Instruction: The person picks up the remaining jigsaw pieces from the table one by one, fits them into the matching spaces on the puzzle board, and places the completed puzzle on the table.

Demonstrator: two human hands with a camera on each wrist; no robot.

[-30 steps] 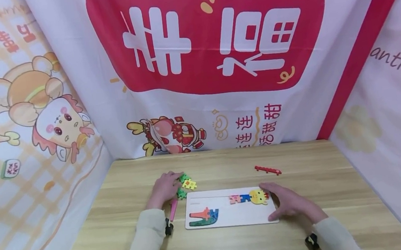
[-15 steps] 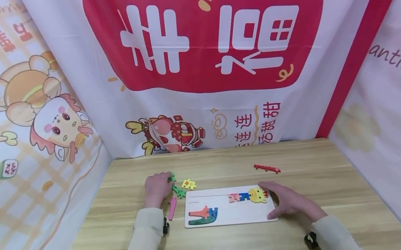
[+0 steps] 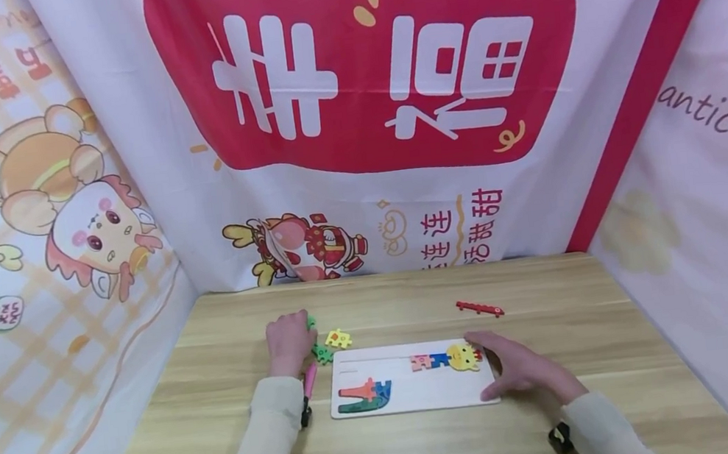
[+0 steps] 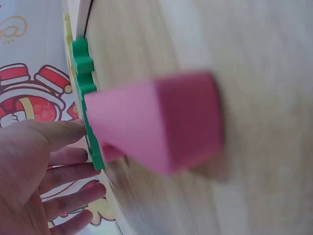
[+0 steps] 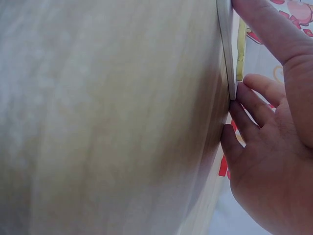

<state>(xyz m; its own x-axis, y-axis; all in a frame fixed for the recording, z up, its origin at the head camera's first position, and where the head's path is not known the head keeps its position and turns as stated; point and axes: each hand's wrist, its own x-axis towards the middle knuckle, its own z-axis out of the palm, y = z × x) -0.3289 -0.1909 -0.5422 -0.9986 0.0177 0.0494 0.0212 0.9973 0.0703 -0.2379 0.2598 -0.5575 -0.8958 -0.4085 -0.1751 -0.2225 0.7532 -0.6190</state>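
Observation:
My left hand (image 3: 288, 342) is beside a green puzzle piece (image 3: 311, 322) at the left of the table. In the left wrist view its thumb and fingers reach to the edge of the green pieces (image 4: 84, 63), fairly straight and spread. A second green piece (image 3: 322, 353) and a yellow piece (image 3: 339, 338) lie to the right. Close to the left wrist is a long pink piece (image 3: 310, 380). With thumb and fingers at opposite edges, my right hand (image 3: 518, 365) holds the right end of a white puzzle board (image 3: 421, 391), which bears a giraffe head (image 3: 463, 357) and several joined pieces.
A red strip-shaped piece (image 3: 480, 309) lies behind the board. The wooden table (image 3: 420, 447) ends at printed cloth hangings (image 3: 373, 189) at the back and both sides.
My left hand has moved left, and one green piece now lies further left, apart from the yellow one. The right hand stays at the board's end.

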